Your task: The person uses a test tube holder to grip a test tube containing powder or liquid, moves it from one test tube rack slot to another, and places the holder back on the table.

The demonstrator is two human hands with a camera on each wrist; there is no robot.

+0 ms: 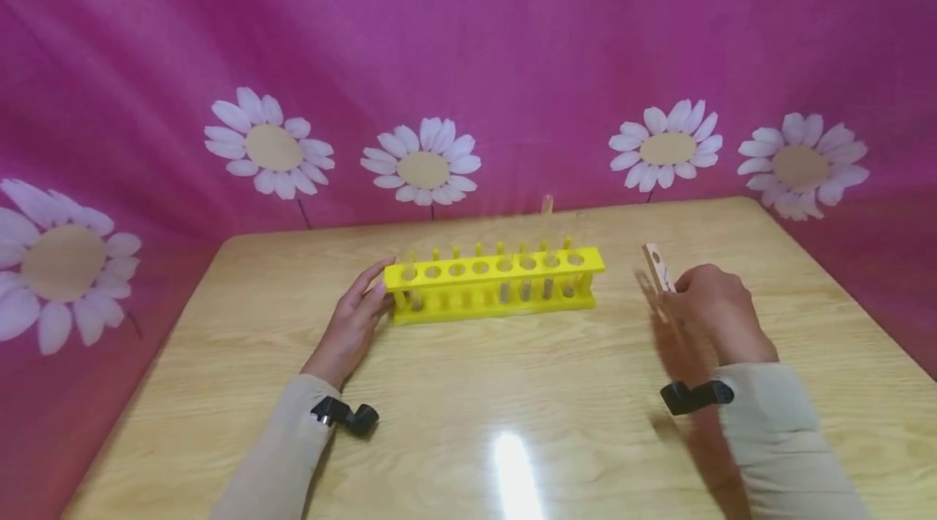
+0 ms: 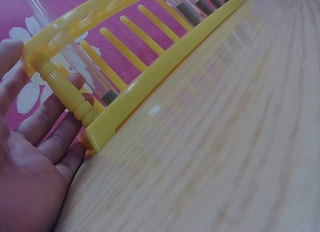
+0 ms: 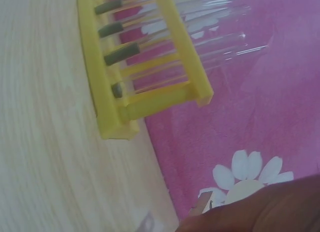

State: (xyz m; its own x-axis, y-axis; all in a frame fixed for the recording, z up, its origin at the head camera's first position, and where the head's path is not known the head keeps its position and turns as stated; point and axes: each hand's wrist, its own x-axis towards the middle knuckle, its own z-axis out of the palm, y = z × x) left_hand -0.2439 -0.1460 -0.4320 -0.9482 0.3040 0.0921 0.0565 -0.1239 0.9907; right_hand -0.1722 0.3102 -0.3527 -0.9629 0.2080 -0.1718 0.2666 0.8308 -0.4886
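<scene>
A yellow test tube rack (image 1: 468, 312) stands upright on the table, holding several clear test tubes (image 1: 547, 212). Most tubes are grouped toward its right end, and one is in the leftmost hole. Dark grey material (image 3: 122, 54) fills the bottoms of tubes in the right wrist view. My left hand (image 1: 350, 331) grips the rack's left end; in the left wrist view its fingers reach behind the end post (image 2: 67, 91), thumb by the top plate. Right of the rack, my right hand (image 1: 713, 308) pinches a wooden test tube holder (image 1: 657, 266), tilted up and apart from the rack; its lower part is hidden.
The light wood table (image 1: 439, 406) reaches back to a pink cloth (image 1: 512, 56) printed with white daisies. Glare shows near the front of the table. A small black camera is strapped on each wrist, over light sleeves (image 1: 776, 414).
</scene>
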